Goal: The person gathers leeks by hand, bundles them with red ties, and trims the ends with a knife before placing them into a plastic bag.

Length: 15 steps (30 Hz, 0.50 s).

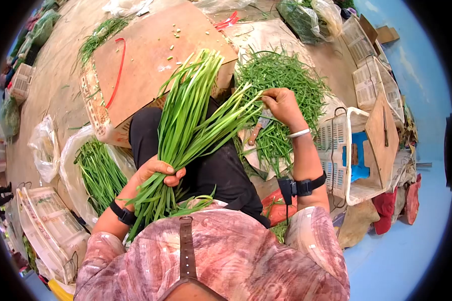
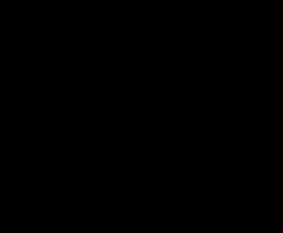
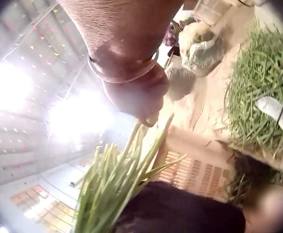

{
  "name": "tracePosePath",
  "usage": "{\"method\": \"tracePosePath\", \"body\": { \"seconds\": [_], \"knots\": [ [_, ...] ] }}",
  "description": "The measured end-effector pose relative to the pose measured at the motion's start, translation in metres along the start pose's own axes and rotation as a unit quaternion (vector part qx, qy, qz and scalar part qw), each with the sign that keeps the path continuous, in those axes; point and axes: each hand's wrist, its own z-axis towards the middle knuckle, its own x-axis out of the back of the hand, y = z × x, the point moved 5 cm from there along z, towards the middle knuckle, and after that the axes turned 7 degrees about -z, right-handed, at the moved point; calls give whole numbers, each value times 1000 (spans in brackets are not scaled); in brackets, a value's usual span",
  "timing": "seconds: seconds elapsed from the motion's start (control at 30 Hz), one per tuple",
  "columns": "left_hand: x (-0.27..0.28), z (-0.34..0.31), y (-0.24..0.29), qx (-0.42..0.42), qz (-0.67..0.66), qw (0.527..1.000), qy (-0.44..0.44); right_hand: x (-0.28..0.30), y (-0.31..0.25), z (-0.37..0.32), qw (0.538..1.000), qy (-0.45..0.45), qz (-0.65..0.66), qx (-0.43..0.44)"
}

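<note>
The left hand sits below the near edge of the wooden board, over the person's lap. Its fingers are curled tightly round the pale lower end of a bunch of chives. From that grip the leaves fan upward, and their tips lie across the board's near right corner.

The right hand is off the board's right corner. Its fingers are pinched together on the tips of a few leaves drawn sideways out of the bunch, and the right wrist view shows 1 leaf clamped between them.

Beyond this hand, to the right of the board, lies a loose green heap of cut chives. A knife rests on the heap's near side. Farther right stands a white basket. To the left of the board and nearer the person, a plastic bag holds more chives. A red band lies on the board.
</note>
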Motion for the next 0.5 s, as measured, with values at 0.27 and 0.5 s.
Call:
{"method": "tracePosePath", "body": {
  "seconds": [0.27,0.5],
  "knots": [
    [-4,3,2,10,23,1000,1,0,46,20,978,141,-154,1],
    [-6,1,5,9,46,999,12,50,59,23,908,129,-336,-215]
  ]
}}
